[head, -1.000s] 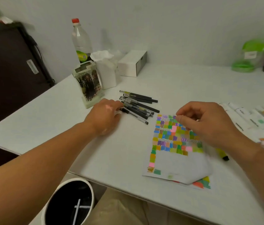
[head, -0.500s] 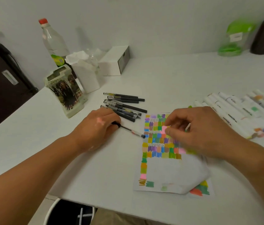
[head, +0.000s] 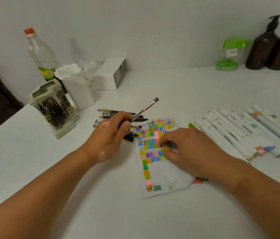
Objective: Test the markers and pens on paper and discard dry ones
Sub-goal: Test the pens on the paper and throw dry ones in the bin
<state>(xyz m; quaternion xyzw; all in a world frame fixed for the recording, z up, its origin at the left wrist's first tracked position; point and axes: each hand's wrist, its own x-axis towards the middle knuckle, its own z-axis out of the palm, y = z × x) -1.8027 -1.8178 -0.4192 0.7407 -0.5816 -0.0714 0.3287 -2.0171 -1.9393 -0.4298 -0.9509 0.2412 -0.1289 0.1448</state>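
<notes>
Bare desk (head: 49, 169) lies open nearer than the left grip (head: 109, 138); loose pens (head: 117, 111) crowd just beyond it; markers (head: 230, 133) lie right of the right grip (head: 191, 149).

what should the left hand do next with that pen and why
Probably lower the pen in the left hand to the bare lower part of the paper and scribble: it is held clear of the table, and the right hand rests on the sheet.

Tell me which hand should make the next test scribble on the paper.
Left. The left hand grips a clear-barrelled pen above the pen pile, beside the paper. The right hand rests its fingertips on the paper's colour swatches, likely steadying it.
</notes>
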